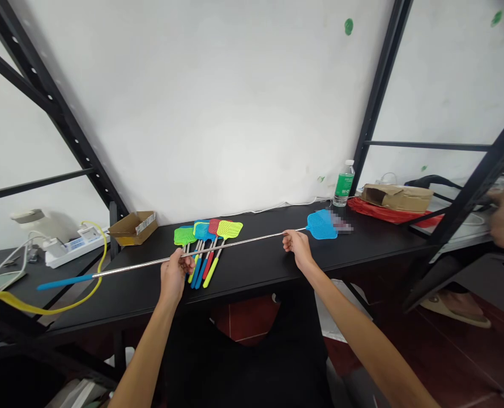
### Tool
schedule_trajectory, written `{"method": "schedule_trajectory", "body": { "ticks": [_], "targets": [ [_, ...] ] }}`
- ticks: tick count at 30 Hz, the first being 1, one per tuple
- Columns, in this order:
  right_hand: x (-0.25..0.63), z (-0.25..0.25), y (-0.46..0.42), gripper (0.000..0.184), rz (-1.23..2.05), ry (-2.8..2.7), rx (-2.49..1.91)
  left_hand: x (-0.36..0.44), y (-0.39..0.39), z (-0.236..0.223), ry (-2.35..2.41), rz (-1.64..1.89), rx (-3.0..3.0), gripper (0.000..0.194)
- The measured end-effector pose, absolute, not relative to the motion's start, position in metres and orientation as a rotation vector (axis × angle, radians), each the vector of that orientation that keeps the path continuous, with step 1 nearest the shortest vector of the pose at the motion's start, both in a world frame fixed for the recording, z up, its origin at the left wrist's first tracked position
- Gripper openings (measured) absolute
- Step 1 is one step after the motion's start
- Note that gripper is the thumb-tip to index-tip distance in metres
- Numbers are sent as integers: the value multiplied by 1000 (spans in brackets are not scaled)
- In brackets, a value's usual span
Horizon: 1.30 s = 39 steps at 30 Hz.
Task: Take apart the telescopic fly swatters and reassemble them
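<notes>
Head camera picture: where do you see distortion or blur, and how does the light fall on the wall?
In the head view, wide-angle distortion makes the black shelf uprights lean inward; a pixelated patch hides the area beside the blue fly swatter; the white wall is softly and evenly lit, without strong glare, with a shadow beside the upper left upright.

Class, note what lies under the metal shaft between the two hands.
Under the metal shaft of the blue fly swatter lie coloured fly swatters on the black table. The left hand hides part of their handles, so their number cannot be told.
</notes>
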State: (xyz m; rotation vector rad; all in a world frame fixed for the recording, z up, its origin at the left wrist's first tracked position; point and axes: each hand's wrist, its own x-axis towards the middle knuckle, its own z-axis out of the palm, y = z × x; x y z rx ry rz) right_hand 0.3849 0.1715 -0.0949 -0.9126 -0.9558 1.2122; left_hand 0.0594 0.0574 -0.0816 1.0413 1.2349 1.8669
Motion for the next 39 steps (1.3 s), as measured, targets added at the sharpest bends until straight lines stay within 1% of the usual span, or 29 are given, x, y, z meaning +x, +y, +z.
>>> {"method": "schedule_trajectory", "body": {
  "ticks": [31, 39],
  "targets": [
    [385, -97, 173, 21, 1209, -980, -901, 58, 59, -84, 1232, 1866, 1059, 42],
    [385, -98, 173, 24, 1201, -988, -892, 58, 59, -83, 1225, 1859, 1062, 42]
  ]
}}
